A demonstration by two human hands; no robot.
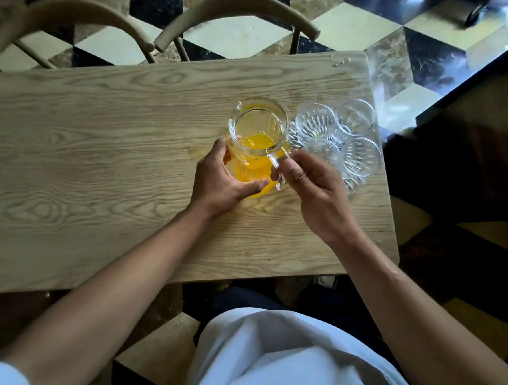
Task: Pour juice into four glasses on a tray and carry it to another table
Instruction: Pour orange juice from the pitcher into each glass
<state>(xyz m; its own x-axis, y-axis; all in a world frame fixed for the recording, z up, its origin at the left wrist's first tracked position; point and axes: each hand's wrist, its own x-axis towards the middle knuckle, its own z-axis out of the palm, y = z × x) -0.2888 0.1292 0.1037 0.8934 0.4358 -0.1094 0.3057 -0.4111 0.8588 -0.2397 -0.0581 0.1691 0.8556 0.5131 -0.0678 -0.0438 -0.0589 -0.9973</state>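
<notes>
Both hands are on the jug point(257, 139), which stands upright on the tabletop point(101, 141). Left hand point(222, 181) wraps the jug's near left side, fingers curled round the ribbed glass wall and the thumb lying along the base. Right hand point(309, 186) has its fingers curled at the clear handle point(278, 168), which sticks out toward the person on the jug's right; the fingertips pinch the handle's upper part.

Juice point(257, 142), bright orange-yellow, fills the lower part of the jug, and its surface shows through the open mouth. The spout points away from the person, toward the far left of the rim.

Just right of the jug sits a clear cut-glass tray point(353, 183) near the tabletop's right end. Four glasses point(315, 121) stand on it in a tight cluster, all clear and with no juice in them: two at the back, two nearer. The closest glass is partly hidden behind the right hand.

Tabletop wood is pale with strong grain. Beyond its far edge two chairs point(237, 12) with curved backs stand on a floor point(361, 26) of black, cream and brown cube-pattern tiles. A few small crumbs point(342, 61) lie at the far right corner. White cloth point(281, 360) covers the person's front at the bottom of the view.
</notes>
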